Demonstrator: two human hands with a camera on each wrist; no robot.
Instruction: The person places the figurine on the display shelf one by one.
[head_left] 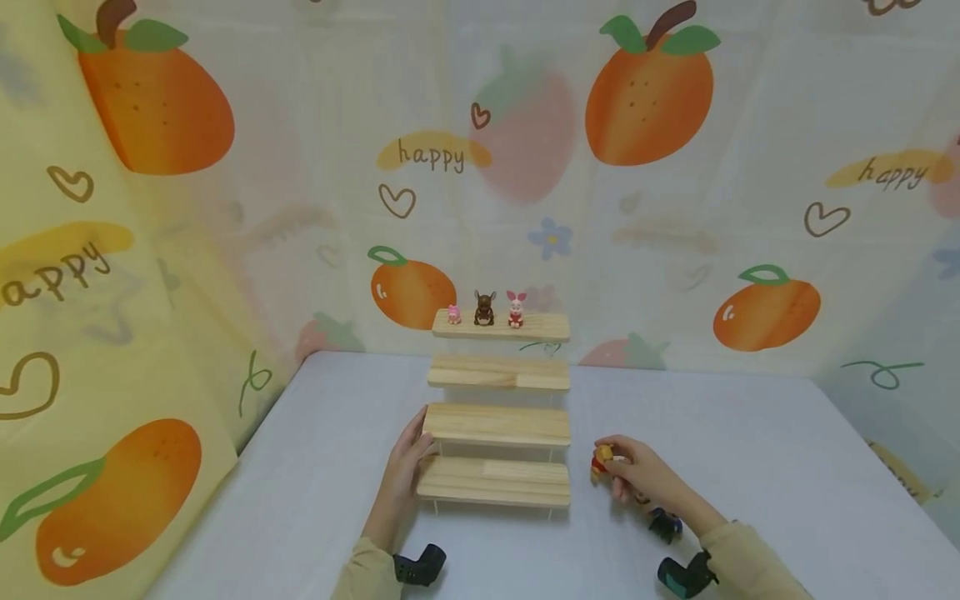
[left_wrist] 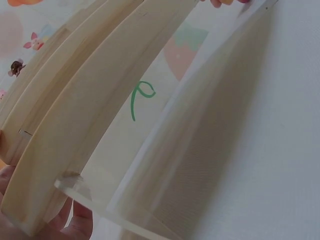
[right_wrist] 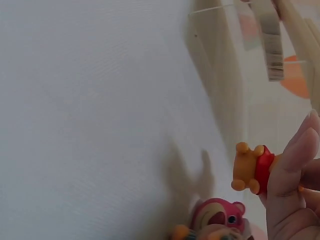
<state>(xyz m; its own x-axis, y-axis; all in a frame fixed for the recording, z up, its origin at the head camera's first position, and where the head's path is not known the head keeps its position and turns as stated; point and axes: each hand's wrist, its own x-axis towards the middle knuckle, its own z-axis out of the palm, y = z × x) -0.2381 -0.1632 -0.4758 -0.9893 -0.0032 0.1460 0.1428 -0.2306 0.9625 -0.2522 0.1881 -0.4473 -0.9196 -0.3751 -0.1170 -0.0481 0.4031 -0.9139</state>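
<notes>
Yellow bear figurine (right_wrist: 252, 170), red-shirted, apparently pinched aloft.

This looks like a small staged play corner in a home rather than a shop or workshop. A cheerful cloth (head_left: 247, 250) printed with oranges, strawberries, hearts and the word "happy" hangs round a pale table (head_left: 750, 467) on three sides. A little wooden step shelf (head_left: 497, 423) stands on it, with toy figures (head_left: 484, 309) lined up on top.
</notes>
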